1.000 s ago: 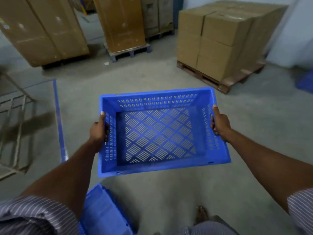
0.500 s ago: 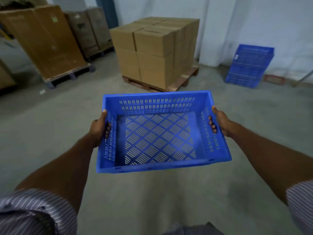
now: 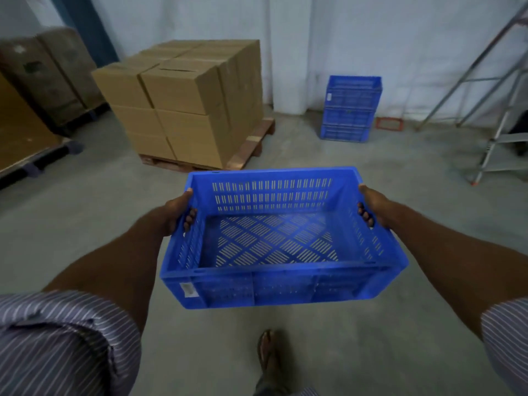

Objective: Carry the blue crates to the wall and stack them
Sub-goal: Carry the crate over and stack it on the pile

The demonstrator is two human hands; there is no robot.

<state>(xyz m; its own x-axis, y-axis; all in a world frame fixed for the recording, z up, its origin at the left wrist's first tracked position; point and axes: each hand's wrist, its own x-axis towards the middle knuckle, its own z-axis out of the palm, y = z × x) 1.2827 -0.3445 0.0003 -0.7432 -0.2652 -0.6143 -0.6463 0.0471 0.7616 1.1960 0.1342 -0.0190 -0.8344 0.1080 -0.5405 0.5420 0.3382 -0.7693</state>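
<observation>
Blue crate [image 3: 281, 244], empty and with slotted walls and floor, is held in the air in front of the person, above the grey concrete floor [image 3: 85, 224]. It is gripped at both short ends. The left hand [image 3: 177, 214] is closed on the left handle opening, with the thumb laid on the rim and the fingers [image 3: 191, 217] curled through the slot to the inside of the wall. The right hand [image 3: 371, 207] is closed in the same way on the right handle opening, and its fingertips are seen inside the crate. A white label is seen on the near wall of the crate, at the lower left.

Further ahead, a stack of blue crates [image 3: 350, 108] is standing on the floor against the white wall [image 3: 314, 38]. Just beside this stack, to the right, a small red frame [image 3: 389, 124] is lying on the floor. To the left of the stack, cardboard boxes [image 3: 183, 104] are piled on a wooden pallet [image 3: 251, 147]. A metal ladder [image 3: 497, 110] is seen at the right edge. More brown boxes on pallets are placed at the far left. Striped sleeves are worn on both arms, and one foot in a sandal [image 3: 268, 352] is visible below the crate.
</observation>
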